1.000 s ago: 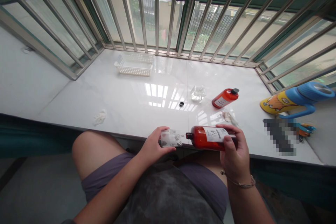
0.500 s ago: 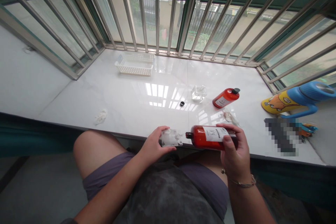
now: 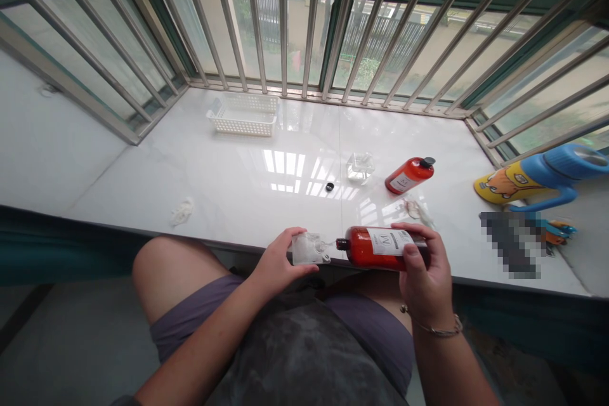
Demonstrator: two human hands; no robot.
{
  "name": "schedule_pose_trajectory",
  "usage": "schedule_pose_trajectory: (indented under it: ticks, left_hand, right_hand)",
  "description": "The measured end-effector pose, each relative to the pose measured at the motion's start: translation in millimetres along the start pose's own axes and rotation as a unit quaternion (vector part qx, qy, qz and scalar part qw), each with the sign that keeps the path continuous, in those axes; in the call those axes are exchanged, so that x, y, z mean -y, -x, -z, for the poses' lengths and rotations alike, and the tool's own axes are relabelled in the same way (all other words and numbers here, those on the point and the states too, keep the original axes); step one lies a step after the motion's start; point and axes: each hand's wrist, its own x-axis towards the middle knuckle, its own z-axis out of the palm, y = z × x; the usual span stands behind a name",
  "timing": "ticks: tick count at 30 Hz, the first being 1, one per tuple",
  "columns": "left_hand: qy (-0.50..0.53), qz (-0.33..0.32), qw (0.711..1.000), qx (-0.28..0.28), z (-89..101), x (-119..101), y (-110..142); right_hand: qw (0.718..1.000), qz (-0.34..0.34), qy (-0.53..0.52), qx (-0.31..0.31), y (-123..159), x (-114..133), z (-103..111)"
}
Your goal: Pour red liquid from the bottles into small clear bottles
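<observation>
My left hand (image 3: 280, 265) grips a small clear square container (image 3: 308, 249) between thumb and fingers, near the ledge's front edge. In my right hand (image 3: 428, 266) is a red bottle (image 3: 368, 247) with a white label, tipped onto its side. Its uncapped black-threaded neck points left at the container, a short gap away. A thin clear stream seems to run between the two. On the ledge beyond lies a small black cap (image 3: 330, 187). Farther back stands a clear square glass container (image 3: 360, 167). Another red bottle (image 3: 406, 176), with its black cap on, stands to the right.
A white perforated basket (image 3: 243, 117) sits by the window bars (image 3: 311, 25). Crumpled white tissue (image 3: 182, 211) lies at left, and a stained tissue (image 3: 419, 211) lies beyond my right hand. At right are a blue and yellow flask (image 3: 528, 181) and a blurred-out dark object (image 3: 509, 244).
Almost nothing differs. The bottle and the clear container keep their places in my hands, and the view has shifted very slightly.
</observation>
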Motion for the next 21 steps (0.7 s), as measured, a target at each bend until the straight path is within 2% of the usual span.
schedule_pose_trajectory:
  ticks: [21]
  left_hand:
    - [-0.002, -0.004, 1.0, -0.003, 0.4, 1.1, 0.1]
  right_hand:
    - [1.0, -0.003, 0.004, 0.004, 0.7, 1.0, 2.9]
